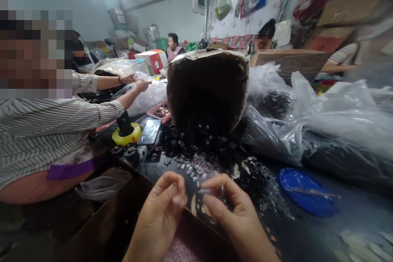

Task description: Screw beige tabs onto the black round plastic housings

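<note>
My left hand (167, 208) is closed, thumb pressed against curled fingers; whatever is inside is too hidden to name. Opposite it, my right hand (229, 204) has thumb and index finger closed around a small greyish, partly see-through piece (205, 191). Just beyond both hands lies a pile of small whitish-clear pieces with dark marks (193, 168) on the black tabletop. Behind that, many small black pieces (208, 139) spill from a large container (176, 90) tipped on its side with its mouth toward me. Clear plastic slivers (267, 192) are heaped to the right of my right hand.
A blue round lid (307, 192) with a thin stick across it lies at right. Clear bags of black material (337, 147) stand behind it. At left are a yellow tape roll (127, 134), a phone (149, 132), a pink tray (153, 114) and a co-worker's striped sleeve (101, 110).
</note>
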### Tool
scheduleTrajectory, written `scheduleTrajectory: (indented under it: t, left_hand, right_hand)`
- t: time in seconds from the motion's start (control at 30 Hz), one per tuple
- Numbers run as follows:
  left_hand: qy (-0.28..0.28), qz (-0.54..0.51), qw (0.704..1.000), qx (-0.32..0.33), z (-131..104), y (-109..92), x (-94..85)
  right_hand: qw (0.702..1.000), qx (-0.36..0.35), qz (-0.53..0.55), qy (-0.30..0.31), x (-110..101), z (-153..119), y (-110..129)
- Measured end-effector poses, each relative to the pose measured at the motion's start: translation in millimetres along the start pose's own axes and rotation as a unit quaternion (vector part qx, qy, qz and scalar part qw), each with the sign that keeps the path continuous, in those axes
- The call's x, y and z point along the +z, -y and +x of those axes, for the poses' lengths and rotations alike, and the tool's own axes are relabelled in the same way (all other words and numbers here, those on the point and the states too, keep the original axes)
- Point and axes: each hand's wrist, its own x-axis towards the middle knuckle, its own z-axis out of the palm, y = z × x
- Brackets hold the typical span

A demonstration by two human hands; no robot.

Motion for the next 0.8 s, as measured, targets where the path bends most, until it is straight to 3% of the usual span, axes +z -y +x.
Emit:
scheduleTrajectory:
  t: [0.13, 0.47, 0.67, 0.8]
  left_hand:
    - [0.027, 0.015, 0.999, -0.01, 3, 3, -1.2]
    - [0.03, 0.017, 0.999, -0.033, 11, 8, -6.6]
    - [0.003, 0.013, 0.999, -0.052, 15, 14, -11.9]
    - [-0.049, 0.028, 0.996, -0.073, 15, 20, -13.1]
  right_hand:
    - [1.0, -0.008, 0.013, 0.004, 0, 2, -2]
    - [1.0, 0.017, 0.01, -0.002, -2, 9, -9]
    - [1.0, 0.019, 0.007, -0.002, -3, 12, -13]
    - [1.0, 0.024, 0.006, 0.008, -2, 14, -18]
